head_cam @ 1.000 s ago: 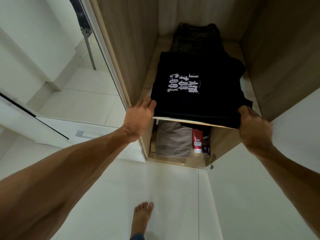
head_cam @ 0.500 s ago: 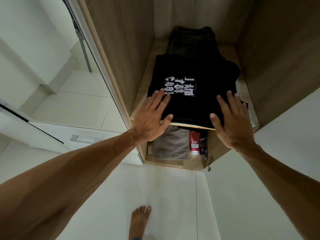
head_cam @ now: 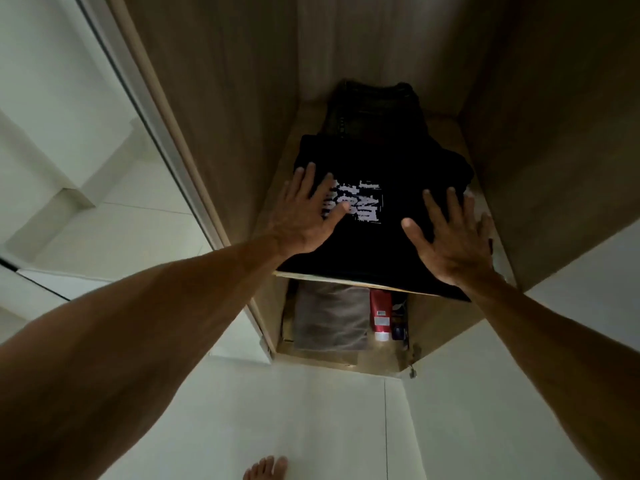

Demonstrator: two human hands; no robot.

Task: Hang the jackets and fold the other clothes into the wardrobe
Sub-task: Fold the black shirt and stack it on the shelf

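While left hand (head_cam: 304, 218) and right hand (head_cam: 453, 239) press flat on one black T-shirt (head_cam: 375, 249), one red tube (head_cam: 380, 313) below.

We see a wood-grain wardrobe (head_cam: 225, 98) with dim, shadowed inner walls, a pale metal door rail (head_cam: 152, 112) along its left edge, glossy white floor tiles (head_cam: 294, 427) in front of it, a white panel (head_cam: 571, 358) to its right, brighter light left of it
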